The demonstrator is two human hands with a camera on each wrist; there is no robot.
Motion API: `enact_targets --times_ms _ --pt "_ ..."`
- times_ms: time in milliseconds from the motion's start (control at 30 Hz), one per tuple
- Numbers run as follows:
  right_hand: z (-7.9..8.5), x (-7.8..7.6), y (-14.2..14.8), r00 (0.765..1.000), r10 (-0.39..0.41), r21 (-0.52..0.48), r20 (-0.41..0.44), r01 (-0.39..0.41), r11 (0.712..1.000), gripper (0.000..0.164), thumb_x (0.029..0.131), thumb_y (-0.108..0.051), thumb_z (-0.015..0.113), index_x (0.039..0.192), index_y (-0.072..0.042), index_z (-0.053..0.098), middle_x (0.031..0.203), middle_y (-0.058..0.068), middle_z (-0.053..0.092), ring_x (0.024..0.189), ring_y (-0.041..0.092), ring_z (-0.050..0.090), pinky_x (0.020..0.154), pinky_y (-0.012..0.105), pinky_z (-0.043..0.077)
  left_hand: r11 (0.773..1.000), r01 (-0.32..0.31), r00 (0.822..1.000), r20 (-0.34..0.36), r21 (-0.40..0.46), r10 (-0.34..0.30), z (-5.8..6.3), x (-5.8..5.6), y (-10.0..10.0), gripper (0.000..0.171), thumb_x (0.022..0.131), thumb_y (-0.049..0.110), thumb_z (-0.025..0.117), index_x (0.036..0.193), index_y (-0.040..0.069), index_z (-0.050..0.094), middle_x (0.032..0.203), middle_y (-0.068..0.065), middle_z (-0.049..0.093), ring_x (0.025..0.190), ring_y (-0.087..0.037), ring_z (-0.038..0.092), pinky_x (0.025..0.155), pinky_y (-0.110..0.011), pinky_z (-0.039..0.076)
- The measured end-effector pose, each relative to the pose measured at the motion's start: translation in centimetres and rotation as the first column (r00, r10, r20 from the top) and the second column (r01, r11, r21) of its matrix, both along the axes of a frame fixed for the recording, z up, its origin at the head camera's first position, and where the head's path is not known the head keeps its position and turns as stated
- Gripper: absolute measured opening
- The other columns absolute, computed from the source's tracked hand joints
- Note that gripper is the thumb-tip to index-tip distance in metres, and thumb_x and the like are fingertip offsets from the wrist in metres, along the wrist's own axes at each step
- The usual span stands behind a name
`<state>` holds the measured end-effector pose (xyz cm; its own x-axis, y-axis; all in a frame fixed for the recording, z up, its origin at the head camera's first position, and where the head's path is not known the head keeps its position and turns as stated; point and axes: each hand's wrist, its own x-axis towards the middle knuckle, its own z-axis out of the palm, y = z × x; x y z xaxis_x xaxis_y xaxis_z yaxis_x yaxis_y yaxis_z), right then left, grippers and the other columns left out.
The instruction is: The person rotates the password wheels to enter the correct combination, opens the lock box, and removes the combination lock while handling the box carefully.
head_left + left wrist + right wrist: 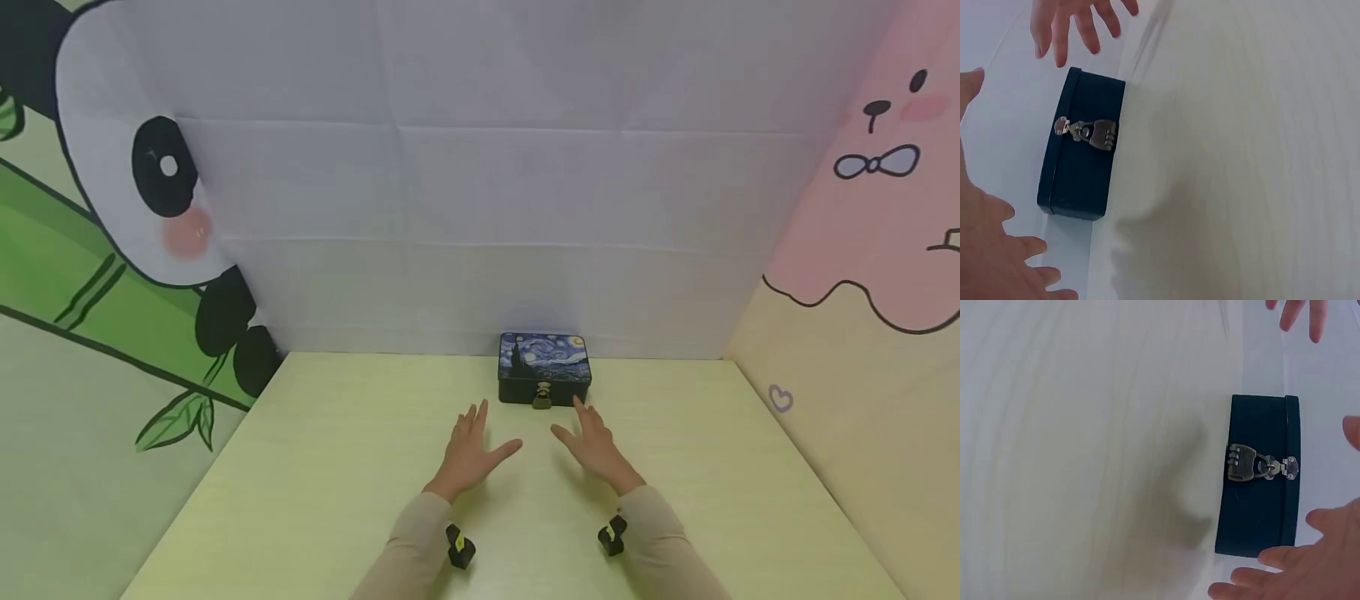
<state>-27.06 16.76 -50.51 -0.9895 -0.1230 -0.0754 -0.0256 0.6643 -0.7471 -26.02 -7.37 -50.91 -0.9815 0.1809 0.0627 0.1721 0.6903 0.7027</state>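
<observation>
A dark tin box (544, 367) with a swirling blue night-sky picture on its lid stands at the back of the table. Its lid is down, and a bronze combination padlock (1103, 135) hangs from the metal clasp (1283, 467) on its front. My left hand (468, 454) hovers in front of the box, to its left, fingers spread and thumb pointing inward. On the other side, my right hand (596, 448) is held the same way, fingertips close to the box's front right corner. Neither hand holds anything.
The pale yellow table (337, 467) carries the box near its back edge. Behind it hangs a creased white cloth (495, 183). Side walls bear a panda drawing (112, 167) at left and a pink bear drawing (877, 208) at right.
</observation>
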Motion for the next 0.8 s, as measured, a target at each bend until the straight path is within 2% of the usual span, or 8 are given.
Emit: enact_targets --times_ms 167,333,433,533,600,733,800 --pt "-0.6 -0.7 -0.6 0.999 -0.054 -0.126 0.009 0.054 0.991 0.081 0.103 -0.040 0.051 0.158 0.002 0.010 0.159 0.032 0.012 0.144 0.052 0.012 0.113 0.070 0.016 0.981 -0.042 0.996 0.084 0.191 0.026 -0.3 -0.9 1.6 0.101 0.090 0.065 0.059 0.159 0.003 0.017 0.161 -0.025 0.018 0.146 -0.044 0.016 0.113 -0.067 0.024" --pt "-1.0 -1.4 -1.5 0.993 -0.105 -0.237 0.056 0.115 0.965 0.077 0.104 -0.037 0.051 0.157 0.003 0.013 0.158 0.032 0.018 0.144 0.049 0.018 0.114 0.067 0.021 0.937 -0.082 0.988 0.150 0.339 0.032 -0.4 -2.0 3.0 0.091 0.096 0.056 0.055 0.157 -0.002 0.020 0.158 -0.029 0.021 0.144 -0.046 0.021 0.114 -0.065 0.024" --pt "-1.2 -1.8 -2.0 0.988 -0.134 -0.286 0.072 0.149 0.946 0.074 0.103 -0.033 0.051 0.156 0.005 0.016 0.156 0.033 0.022 0.143 0.049 0.021 0.114 0.064 0.025 0.901 -0.109 0.976 0.218 0.419 0.016 -0.5 -2.7 3.7 0.093 0.096 0.061 0.051 0.157 -0.001 0.019 0.158 -0.028 0.021 0.144 -0.046 0.021 0.114 -0.065 0.023" --pt "-1.4 -2.4 -2.3 0.985 -0.156 -0.316 0.077 0.173 0.933 0.070 0.104 -0.030 0.051 0.154 0.008 0.020 0.153 0.035 0.026 0.141 0.049 0.026 0.113 0.062 0.029 0.859 -0.121 0.963 0.269 0.497 -0.021 -0.6 -3.4 4.1 0.091 0.097 0.059 0.048 0.157 -0.003 0.018 0.159 -0.028 0.021 0.145 -0.046 0.020 0.114 -0.066 0.022" --pt "-1.6 -2.8 -2.4 0.982 -0.167 -0.343 0.085 0.186 0.921 0.067 0.104 -0.029 0.050 0.152 0.009 0.023 0.152 0.034 0.029 0.139 0.048 0.029 0.113 0.060 0.031 0.842 -0.123 0.953 0.298 0.525 -0.047 -0.7 -4.0 4.4 0.092 0.097 0.059 0.048 0.156 -0.004 0.018 0.160 -0.026 0.018 0.145 -0.044 0.019 0.115 -0.064 0.022" --pt "-2.0 -3.8 -2.3 0.977 -0.182 -0.437 0.107 0.211 0.874 0.062 0.104 -0.026 0.049 0.150 0.011 0.028 0.153 0.032 0.030 0.137 0.047 0.034 0.111 0.058 0.035 0.803 -0.112 0.937 0.331 0.585 -0.110 -0.5 -5.1 5.0 0.089 0.098 0.057 0.047 0.156 -0.003 0.020 0.162 -0.024 0.012 0.147 -0.044 0.014 0.116 -0.063 0.022" --pt "-2.2 -4.1 -2.2 0.976 -0.188 -0.485 0.113 0.219 0.847 0.060 0.104 -0.023 0.048 0.149 0.012 0.030 0.152 0.032 0.031 0.136 0.047 0.036 0.111 0.057 0.037 0.779 -0.089 0.933 0.326 0.621 -0.153 -0.4 -5.6 5.4 0.078 0.102 0.051 0.044 0.156 -0.001 0.025 0.162 -0.024 0.012 0.147 -0.044 0.013 0.116 -0.064 0.021"
